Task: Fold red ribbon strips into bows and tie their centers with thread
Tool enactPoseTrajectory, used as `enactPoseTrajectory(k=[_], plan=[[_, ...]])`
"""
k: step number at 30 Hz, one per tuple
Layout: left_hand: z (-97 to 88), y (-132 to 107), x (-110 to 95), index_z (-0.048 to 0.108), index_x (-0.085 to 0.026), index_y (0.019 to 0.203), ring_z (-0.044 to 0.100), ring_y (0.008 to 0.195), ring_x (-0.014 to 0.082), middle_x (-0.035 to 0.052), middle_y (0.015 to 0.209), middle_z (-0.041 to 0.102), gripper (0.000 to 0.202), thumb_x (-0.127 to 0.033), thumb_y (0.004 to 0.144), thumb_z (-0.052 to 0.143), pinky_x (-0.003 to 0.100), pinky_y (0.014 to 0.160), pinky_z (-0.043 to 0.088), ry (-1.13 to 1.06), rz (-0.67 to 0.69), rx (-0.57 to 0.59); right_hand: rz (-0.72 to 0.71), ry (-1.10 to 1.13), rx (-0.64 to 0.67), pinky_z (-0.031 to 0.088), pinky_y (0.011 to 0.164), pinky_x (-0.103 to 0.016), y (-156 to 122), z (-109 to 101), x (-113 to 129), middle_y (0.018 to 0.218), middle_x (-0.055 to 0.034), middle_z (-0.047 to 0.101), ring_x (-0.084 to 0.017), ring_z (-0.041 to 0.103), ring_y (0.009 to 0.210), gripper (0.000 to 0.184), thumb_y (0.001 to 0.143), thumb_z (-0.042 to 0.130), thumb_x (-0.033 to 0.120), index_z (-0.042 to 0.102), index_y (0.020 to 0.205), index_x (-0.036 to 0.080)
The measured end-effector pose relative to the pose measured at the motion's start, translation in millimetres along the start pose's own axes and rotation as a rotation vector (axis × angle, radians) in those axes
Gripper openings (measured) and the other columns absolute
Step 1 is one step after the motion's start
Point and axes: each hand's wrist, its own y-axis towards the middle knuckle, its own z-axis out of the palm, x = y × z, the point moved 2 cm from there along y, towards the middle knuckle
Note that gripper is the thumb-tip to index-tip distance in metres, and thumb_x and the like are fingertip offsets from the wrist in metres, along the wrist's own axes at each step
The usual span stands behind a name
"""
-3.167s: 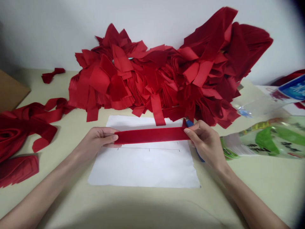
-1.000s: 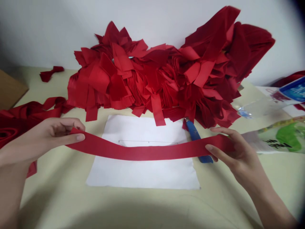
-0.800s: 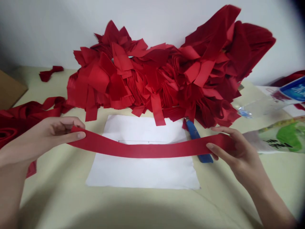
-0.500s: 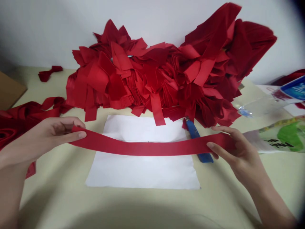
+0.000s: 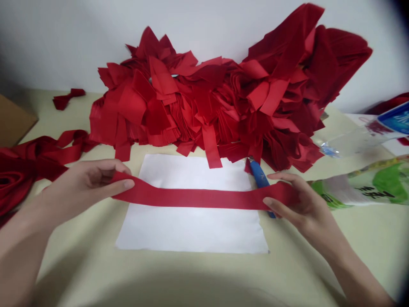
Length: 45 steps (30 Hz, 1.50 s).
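Observation:
A flat red ribbon strip [image 5: 198, 198] runs across the white sheet of paper [image 5: 191, 232], its middle lying level and both ends raised. My left hand [image 5: 92, 183] pinches the left end between thumb and fingers. At the other end my right hand [image 5: 297, 198] grips the ribbon with its thumb in front and fingers behind. A blue-handled tool [image 5: 259, 175], perhaps a cutter, lies beside the paper, partly covered by the ribbon and my right hand.
A large heap of cut red ribbon pieces [image 5: 204, 102] fills the back against the wall. Long red ribbon lies coiled [image 5: 19, 179] at the left, near a cardboard box [image 5: 14, 121]. Plastic packaging [image 5: 367, 183] lies on the right.
Both hands have moved inward, towards each other. The ribbon's middle has flattened over the paper and now covers the drawn line that showed before.

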Motion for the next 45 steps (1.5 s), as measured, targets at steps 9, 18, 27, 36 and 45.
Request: enactPoseTrajectory(k=[9,18,27,36,45], plan=[[96.9,-42.6,-22.6,0.059,-0.023,0.112,0.057,0.111,0.0201,0.0056,0.124,0.059,0.025,-0.027,0.092,0.044,0.037,0.092,0.05,0.267,0.559,0.25,-0.146,-0.166,0.261,0.046,0.053,-0.023,1.8,41.7,4.3,0.098,-0.001,0.058,-0.013,0.055,0.066,0.03,0.081,0.056,0.034,0.047,0.11,0.027],[95.8,-25.3,14.2,0.057,-0.016,0.113,0.048,0.121,0.023,0.0086,0.122,0.06,0.026,-0.015,0.09,0.045,0.046,0.102,0.043,0.533,0.634,0.033,-0.121,-0.164,0.314,0.04,0.047,-0.021,-0.9,51.7,-0.9,0.079,0.0033,0.055,-0.009,0.04,0.049,0.031,0.083,0.053,0.031,0.044,0.112,0.027],[91.2,-29.6,7.6,0.057,-0.019,0.114,0.039,0.129,0.022,0.0062,0.132,0.053,0.025,-0.022,0.091,0.046,0.043,0.103,0.042,0.546,0.712,-0.002,-0.108,-0.148,0.343,0.04,0.047,-0.021,-1.1,53.1,-0.9,0.079,0.0029,0.054,-0.009,0.041,0.05,0.03,0.084,0.052,0.031,0.043,0.112,0.028],[138.4,-60.0,2.3,0.033,-0.007,0.138,0.03,0.135,0.027,0.0152,0.144,0.037,0.066,-0.052,0.09,0.036,0.045,0.107,0.034,0.801,0.818,0.045,-0.118,-0.158,0.35,0.04,0.048,-0.022,-1.8,53.7,-0.6,0.081,0.0027,0.054,-0.009,0.042,0.051,0.028,0.084,0.052,0.03,0.044,0.111,0.028],[132.9,-55.9,9.6,0.032,-0.01,0.138,0.026,0.136,0.0264,0.0134,0.145,0.035,0.065,-0.054,0.09,0.031,0.054,0.112,0.013,0.817,0.844,0.104,-0.119,-0.142,0.356,0.039,0.044,-0.021,-1.0,54.3,0.8,0.082,0.0022,0.055,-0.008,0.042,0.048,0.026,0.084,0.052,0.029,0.046,0.109,0.027]])
